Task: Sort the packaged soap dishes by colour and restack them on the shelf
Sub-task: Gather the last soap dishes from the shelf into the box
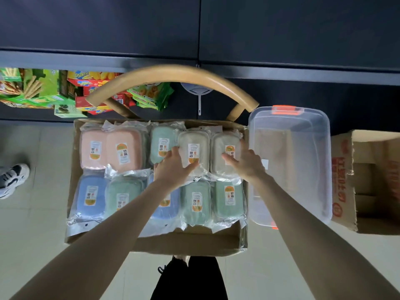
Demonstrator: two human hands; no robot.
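Cardboard box (155, 243) packed with packaged soap dishes (123, 148) in two rows, pink, green, beige, blue, clear bin (307, 135) just beside, left hand (173, 167) flat on beige dish (195, 146), right hand (249, 163) on neighbouring beige dish (218, 152), fingers (189, 168) near straight, gripping nothing

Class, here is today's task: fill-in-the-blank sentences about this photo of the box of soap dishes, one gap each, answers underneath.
1. The left hand and the right hand both rest on soap dishes whose colour is ____.
2. The two packs in the cardboard box's far left corner are ____.
3. The clear tub beside the box has clips coloured ____.
4. Behind the box curves the wooden back of a ____.
Answers: beige; pink; orange; chair.
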